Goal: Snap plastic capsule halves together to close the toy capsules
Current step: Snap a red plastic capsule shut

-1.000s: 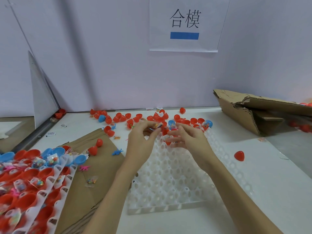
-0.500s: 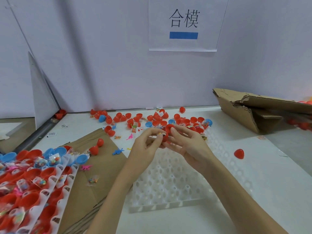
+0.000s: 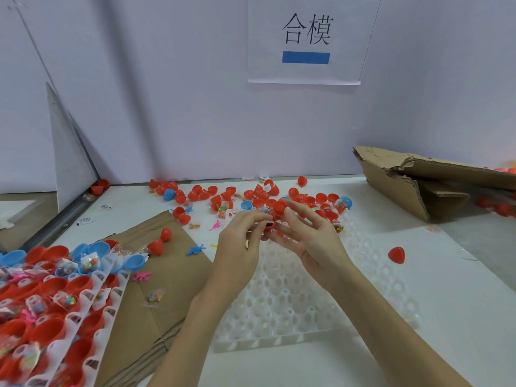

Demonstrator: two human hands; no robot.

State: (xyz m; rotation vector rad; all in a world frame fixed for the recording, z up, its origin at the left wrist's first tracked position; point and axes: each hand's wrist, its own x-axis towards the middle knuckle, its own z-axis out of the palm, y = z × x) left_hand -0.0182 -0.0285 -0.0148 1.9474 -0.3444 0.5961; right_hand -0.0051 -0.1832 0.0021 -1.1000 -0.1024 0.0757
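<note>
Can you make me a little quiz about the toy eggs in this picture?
1. True or false: the white tray under the hands is full of capsules.
2. What colour is the capsule half at the right hand? A blue, B red, C green.
3. Fill in: the lone red capsule half lies to the ____ of the tray.

Key: 1 false, its holes look empty. 2 B; the left hand pinches the other piece just below it. 3 right.

red capsule half (image 3: 279,207) tilted above second red half (image 3: 271,220), unjoined
</note>
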